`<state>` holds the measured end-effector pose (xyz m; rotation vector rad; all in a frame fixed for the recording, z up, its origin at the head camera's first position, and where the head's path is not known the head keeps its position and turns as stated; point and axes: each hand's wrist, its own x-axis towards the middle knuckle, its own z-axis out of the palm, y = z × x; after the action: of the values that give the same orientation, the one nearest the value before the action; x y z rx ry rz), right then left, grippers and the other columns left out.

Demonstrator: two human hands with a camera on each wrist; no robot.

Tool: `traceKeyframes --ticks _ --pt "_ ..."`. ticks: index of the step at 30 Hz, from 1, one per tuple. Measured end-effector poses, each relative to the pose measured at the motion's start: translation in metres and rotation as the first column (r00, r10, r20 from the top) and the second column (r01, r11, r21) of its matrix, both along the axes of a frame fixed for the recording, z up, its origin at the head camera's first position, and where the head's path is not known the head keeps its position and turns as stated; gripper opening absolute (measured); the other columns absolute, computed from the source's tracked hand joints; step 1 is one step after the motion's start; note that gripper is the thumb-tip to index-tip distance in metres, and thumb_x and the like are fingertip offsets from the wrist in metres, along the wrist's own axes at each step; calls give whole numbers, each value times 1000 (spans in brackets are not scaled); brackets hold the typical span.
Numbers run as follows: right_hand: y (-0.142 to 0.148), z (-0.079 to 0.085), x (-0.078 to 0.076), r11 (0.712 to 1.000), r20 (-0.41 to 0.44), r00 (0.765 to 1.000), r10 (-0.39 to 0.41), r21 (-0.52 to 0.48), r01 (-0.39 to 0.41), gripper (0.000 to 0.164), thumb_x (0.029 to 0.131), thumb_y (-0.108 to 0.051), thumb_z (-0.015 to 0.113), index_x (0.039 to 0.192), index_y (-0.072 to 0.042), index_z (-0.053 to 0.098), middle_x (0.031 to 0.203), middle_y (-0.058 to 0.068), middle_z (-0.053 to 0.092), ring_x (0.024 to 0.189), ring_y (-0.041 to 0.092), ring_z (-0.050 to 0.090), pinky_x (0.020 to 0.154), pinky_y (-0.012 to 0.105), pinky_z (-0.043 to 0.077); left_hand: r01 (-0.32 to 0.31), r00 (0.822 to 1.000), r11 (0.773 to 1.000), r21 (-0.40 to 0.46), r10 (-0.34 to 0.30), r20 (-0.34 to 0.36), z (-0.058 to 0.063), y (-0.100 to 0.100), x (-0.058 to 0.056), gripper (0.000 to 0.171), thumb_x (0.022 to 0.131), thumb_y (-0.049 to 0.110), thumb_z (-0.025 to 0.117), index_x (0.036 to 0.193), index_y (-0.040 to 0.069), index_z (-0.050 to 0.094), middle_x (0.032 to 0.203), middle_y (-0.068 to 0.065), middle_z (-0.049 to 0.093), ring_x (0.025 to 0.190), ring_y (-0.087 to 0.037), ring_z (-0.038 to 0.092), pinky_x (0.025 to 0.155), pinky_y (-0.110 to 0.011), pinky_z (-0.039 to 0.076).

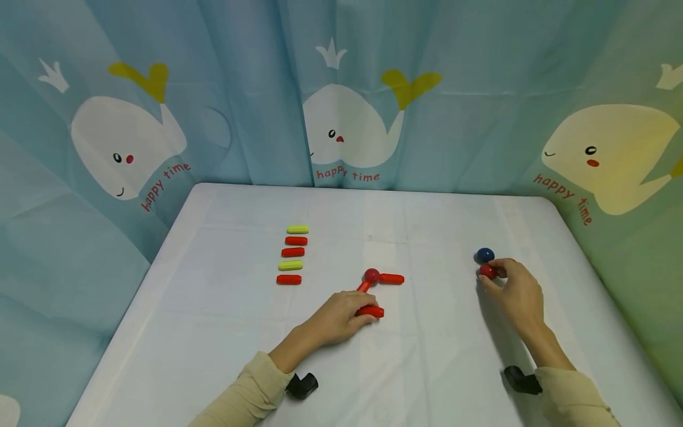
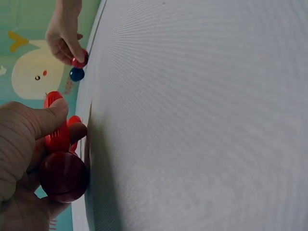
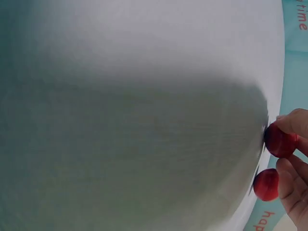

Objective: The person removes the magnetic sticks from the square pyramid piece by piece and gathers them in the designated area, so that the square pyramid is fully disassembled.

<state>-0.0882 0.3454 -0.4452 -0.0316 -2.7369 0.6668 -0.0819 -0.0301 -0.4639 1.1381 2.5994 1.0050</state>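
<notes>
My left hand (image 1: 337, 315) grips a red stick (image 1: 373, 311) between thumb and fingers, just above the white table. In the left wrist view that red stick (image 2: 57, 137) meets a dark red ball (image 2: 64, 177) near the palm. Beyond the fingers in the head view, a red ball (image 1: 372, 276) joins one red stick (image 1: 392, 279) pointing right and another (image 1: 364, 287) running under the hand. Off to the right, my right hand (image 1: 517, 296) pinches a red ball (image 1: 486, 271) beside a blue ball (image 1: 484, 255). The right wrist view shows a second red ball (image 3: 266, 185) by those fingers.
Left of the joined pieces, red sticks (image 1: 293, 252) and yellow-green sticks (image 1: 290, 265) lie in a column on the white table (image 1: 224, 332). A blue curtain (image 1: 256, 118) with whale prints hangs behind the table's far edge.
</notes>
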Motion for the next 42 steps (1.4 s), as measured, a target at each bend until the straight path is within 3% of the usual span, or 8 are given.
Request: traceKeyframes --ticks 9,17,22,29,32,35,38,42 --pt "1 -2 0 1000 -87 996 -19 16 20 29 85 -5 80 109 6 68 98 27 65 88 41 61 68 48 42 2 1000 1000 -4 -2 20 2 2 0 13 99 23 69 111 16 66 95 8 64 87 -8 55 83 -24 48" --pt "-7 -2 7 1000 -166 986 -4 4 5 27 83 -3 80 107 3 71 92 21 66 83 33 59 66 32 37 30 999 999 11 -31 25 1 2 0 13 100 22 67 112 16 65 100 7 64 93 -9 56 89 -25 48" --pt "-19 -3 14 999 -157 987 31 -24 -35 29 83 -6 81 109 2 71 97 19 68 85 33 62 67 25 36 59 998 998 11 -59 4 4 5 2 14 100 20 69 112 15 68 102 7 67 96 -9 57 99 -27 47" --pt "-38 -6 24 995 -189 979 74 -47 -85 32 80 -3 83 109 3 71 100 23 69 82 35 65 62 19 37 87 985 994 60 -77 -153 12 12 7 20 97 19 72 115 10 69 107 3 72 105 -15 62 113 -33 40" --pt "-45 -5 26 993 -204 975 89 -64 -104 32 80 -3 83 109 2 71 99 21 70 79 33 64 62 16 36 64 973 991 118 -35 -228 12 13 8 22 94 19 76 113 10 71 106 2 73 102 -15 65 107 -31 45" --pt "-52 -4 28 989 -212 971 114 -71 -132 32 80 -3 84 109 0 72 98 19 71 76 30 63 61 12 36 -1 963 983 183 50 -263 8 12 10 23 90 20 80 111 11 74 103 2 75 96 -13 68 94 -24 52" --pt "-56 -4 30 987 -213 969 128 -73 -146 32 79 -3 84 108 0 72 97 18 71 75 28 63 61 10 37 -60 965 964 258 122 -231 4 9 11 27 88 19 82 112 9 75 102 0 76 92 -11 69 84 -20 54" --pt "-59 -3 32 986 -194 974 120 -91 -140 31 80 -3 84 108 -1 72 97 18 72 75 30 64 61 9 37 -93 987 929 359 133 -89 2 7 10 29 89 12 80 115 2 71 103 -5 75 90 -13 70 82 -19 56"
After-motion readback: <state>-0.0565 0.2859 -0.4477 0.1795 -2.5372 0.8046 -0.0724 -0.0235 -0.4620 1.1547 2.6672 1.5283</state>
